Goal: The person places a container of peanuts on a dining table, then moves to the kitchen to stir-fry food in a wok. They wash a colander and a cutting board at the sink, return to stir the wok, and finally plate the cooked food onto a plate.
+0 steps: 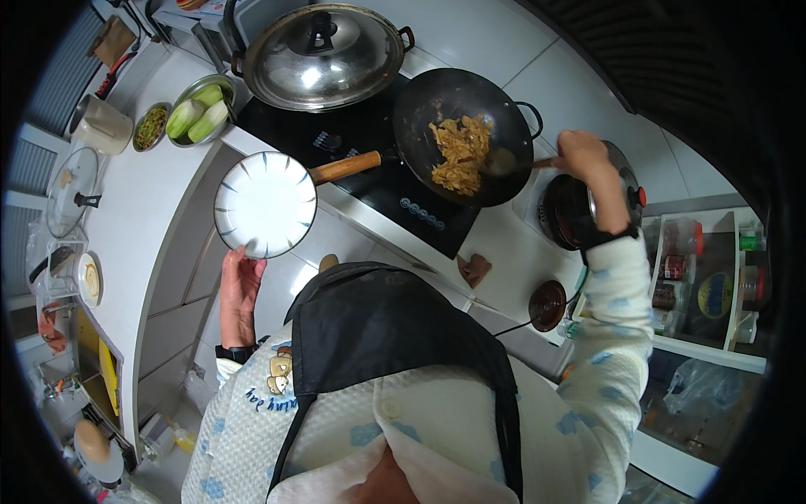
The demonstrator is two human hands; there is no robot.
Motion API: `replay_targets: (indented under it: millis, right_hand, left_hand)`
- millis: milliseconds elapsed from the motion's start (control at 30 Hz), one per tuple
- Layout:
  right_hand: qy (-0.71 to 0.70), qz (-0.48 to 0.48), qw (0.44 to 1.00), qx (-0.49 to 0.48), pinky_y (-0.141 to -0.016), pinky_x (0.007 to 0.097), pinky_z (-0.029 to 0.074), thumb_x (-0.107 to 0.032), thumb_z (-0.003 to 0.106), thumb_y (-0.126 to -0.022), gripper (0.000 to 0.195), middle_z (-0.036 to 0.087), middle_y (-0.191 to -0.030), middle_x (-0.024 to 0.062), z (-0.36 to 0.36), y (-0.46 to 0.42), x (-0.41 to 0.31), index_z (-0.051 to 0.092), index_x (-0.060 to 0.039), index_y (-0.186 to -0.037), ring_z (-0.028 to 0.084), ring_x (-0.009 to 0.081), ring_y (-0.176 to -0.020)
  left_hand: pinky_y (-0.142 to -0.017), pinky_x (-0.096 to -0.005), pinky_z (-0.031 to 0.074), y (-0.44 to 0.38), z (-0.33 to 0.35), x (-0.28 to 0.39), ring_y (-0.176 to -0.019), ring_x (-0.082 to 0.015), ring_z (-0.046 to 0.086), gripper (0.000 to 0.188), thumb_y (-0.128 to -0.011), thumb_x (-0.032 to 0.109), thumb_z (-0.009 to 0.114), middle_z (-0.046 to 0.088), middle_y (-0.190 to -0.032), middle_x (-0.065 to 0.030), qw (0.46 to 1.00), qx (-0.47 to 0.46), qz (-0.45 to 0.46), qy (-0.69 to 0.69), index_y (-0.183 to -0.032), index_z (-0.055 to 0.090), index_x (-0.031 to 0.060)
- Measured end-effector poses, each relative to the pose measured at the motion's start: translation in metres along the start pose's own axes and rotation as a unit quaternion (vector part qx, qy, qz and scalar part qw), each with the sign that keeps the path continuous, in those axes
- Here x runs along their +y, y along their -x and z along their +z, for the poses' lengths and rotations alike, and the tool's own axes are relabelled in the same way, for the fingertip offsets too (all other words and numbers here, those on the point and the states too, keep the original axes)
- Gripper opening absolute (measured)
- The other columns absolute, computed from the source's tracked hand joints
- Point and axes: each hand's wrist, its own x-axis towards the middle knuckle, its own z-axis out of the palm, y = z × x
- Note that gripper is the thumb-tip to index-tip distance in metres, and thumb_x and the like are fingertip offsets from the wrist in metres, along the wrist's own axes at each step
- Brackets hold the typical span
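My left hand (242, 277) grips the near rim of a white plate (266, 205) with blue-grey strokes around its edge; no food is on it. Beyond the plate, the wooden handle (349, 167) of a wok sticks out to the left. The dark wok (463, 94) stands on the right part of a black cooktop (378, 189) and holds browned, sliced food (463, 154). My right hand (582, 154) is closed on the handle of a cooking utensil (502, 162), whose head rests in the wok at the right of the food.
A large lidded pan (324, 57) stands at the back left of the cooktop. On the left counter are a bowl of peeled green vegetables (198, 114), a small bowl of chopped food (151, 127) and a glass lid (72, 192). A lidded pot (614, 183) and a jar shelf (699, 277) are at right.
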Motion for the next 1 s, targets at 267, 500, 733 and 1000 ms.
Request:
replay_targets:
  millis: [267,500,733,1000]
  right_hand:
    - [-0.052,-0.055,0.991,0.106,-0.068,0.0396,0.048,-0.018,0.07,-0.073,0.016,0.062,-0.076,0.009,-0.003,0.004,0.025,0.062,-0.0105,-0.085,0.06,0.0281,-0.077]
    - [-0.25,-0.099,0.953,-0.138,-0.045,0.0282,0.041,-0.02,0.064,-0.079,0.019,0.055,-0.053,0.0054,0.011,-0.015,0.013,0.058,-0.0037,-0.072,0.052,0.0136,-0.044]
    - [-0.427,0.035,0.903,-0.021,-0.046,0.0297,0.042,-0.023,0.063,-0.081,0.021,0.054,-0.054,0.0031,0.037,-0.045,0.021,0.056,-0.0055,-0.071,0.051,0.0135,-0.045]
    - [-0.197,0.028,0.979,0.038,-0.07,0.0367,0.047,-0.018,0.067,-0.073,0.011,0.062,-0.08,0.0088,0.059,0.013,0.034,0.06,-0.0106,-0.078,0.059,0.0281,-0.08]
  left_hand:
    - [-0.066,-0.0244,0.053,0.009,0.012,0.006,-0.071,-0.0104,0.058,0.014,-0.083,0.02,0.061,0.057,-0.081,-0.0001,0.999,-0.025,0.013,-0.02,-0.082,0.051,0.0104]
    - [-0.067,-0.0252,0.053,0.011,0.004,-0.015,-0.071,-0.0097,0.058,0.013,-0.082,0.019,0.063,0.055,-0.074,0.0021,1.0,-0.014,0.014,0.0,-0.079,0.054,0.0118]
    - [-0.068,-0.0256,0.053,0.007,0.011,0.003,-0.072,-0.0086,0.058,0.013,-0.082,0.019,0.064,0.055,-0.072,0.0037,1.0,-0.001,0.017,-0.023,-0.076,0.055,0.0131]
    - [-0.068,-0.0261,0.05,0.036,0.044,-0.04,-0.074,-0.0091,0.057,0.012,-0.083,0.021,0.064,0.058,-0.078,0.0039,0.997,-0.066,0.016,-0.023,-0.077,0.055,0.0138]
